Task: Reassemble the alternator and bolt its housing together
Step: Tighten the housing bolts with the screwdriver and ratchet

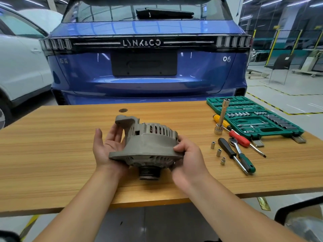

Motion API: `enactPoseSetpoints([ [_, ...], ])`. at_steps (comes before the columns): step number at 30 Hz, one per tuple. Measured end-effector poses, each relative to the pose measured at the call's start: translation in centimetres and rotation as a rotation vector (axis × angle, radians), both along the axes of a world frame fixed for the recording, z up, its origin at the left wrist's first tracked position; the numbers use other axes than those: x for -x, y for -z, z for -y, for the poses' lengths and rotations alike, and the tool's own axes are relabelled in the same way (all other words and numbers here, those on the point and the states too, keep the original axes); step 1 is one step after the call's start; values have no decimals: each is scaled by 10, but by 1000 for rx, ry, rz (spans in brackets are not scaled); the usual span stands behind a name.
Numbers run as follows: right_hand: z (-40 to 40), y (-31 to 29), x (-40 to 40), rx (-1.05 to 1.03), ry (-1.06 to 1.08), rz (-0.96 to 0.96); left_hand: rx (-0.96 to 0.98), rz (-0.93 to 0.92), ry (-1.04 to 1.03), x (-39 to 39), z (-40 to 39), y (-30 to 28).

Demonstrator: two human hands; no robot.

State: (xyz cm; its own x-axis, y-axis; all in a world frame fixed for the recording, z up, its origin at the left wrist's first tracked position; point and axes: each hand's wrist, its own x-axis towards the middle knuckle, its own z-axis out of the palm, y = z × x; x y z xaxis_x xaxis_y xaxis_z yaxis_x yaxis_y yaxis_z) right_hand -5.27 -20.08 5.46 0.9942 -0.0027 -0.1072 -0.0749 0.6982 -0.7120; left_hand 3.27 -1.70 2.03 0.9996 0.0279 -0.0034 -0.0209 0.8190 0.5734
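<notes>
A grey alternator [148, 142] is held above the wooden table [52, 154], its dark grooved pulley [149, 172] pointing toward me and its mounting ear up at the back. My left hand [106, 147] supports the left side with palm up and fingers straight against the housing. My right hand [187, 156] grips the right edge of the housing, fingers curled over its rim. Copper windings show through the vents.
To the right lie three small sockets [218, 152], a black-handled driver [230, 153], a green-handled ratchet [242, 155], a red and a yellow screwdriver [240, 138], an upright socket extension [222, 117] and an open green socket set case [253, 116]. A blue car [148, 67] stands behind the table.
</notes>
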Motion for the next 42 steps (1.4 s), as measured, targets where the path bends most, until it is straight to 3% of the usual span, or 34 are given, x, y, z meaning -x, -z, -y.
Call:
enactPoseSetpoints([
  [4, 5, 16, -4, 33, 54, 46, -123, 65, 50, 1, 1, -1],
  [8, 8, 19, -4, 77, 49, 43, -417, 72, 138, 9, -10, -10],
  [13, 14, 8, 0, 185, -11, -37, -798, -104, 201, 22, -17, -37],
  [17, 21, -15, -8, 307, -113, -193, -967, -306, 302, 20, -17, -72],
  [23, 11, -29, -19, 505, -65, -340, -961, -435, 128, 28, 9, -84],
  [33, -3, -29, -17, 675, 35, -138, -834, -404, 1, 29, 5, -73],
  [38, -2, -22, -21, 740, 155, 23, -790, -238, -159, 29, 9, -58],
  [42, 6, -15, -26, 737, 173, 64, -807, -171, -156, 25, 16, -61],
])
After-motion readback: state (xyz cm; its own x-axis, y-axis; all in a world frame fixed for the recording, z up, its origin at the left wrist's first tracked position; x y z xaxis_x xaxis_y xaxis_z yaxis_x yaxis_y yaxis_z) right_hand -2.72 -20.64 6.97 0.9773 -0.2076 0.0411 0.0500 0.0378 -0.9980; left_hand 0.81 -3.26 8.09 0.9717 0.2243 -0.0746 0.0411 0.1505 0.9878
